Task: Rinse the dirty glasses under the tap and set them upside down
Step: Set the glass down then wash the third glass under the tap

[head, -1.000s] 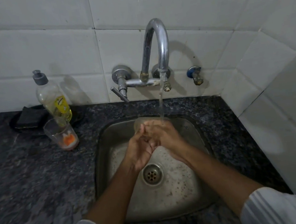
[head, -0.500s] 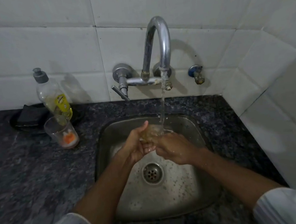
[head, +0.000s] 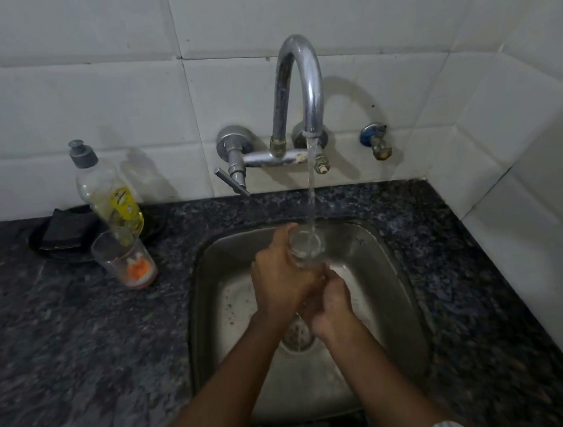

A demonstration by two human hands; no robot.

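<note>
A clear glass [head: 305, 247] is held upright over the steel sink [head: 395, 271], mouth up under the running stream from the chrome tap [head: 307, 83]. My left hand [head: 281, 275] wraps its side. My right hand [head: 330, 303] cups it from below, near its base. A second glass [head: 124, 259] with orange residue at its bottom stands upright on the dark counter, left of the sink.
A dish soap bottle [head: 109, 192] leans behind the dirty glass, beside a black dish holding a dark sponge [head: 65, 227]. The granite counter [head: 80, 353] surrounds the sink. White tiled walls close the back and right. A small valve [head: 376, 140] sits right of the tap.
The glass has turned mouth up under the stream. My left hand now grips its side and my right hand has dropped below it, toward the drain.
</note>
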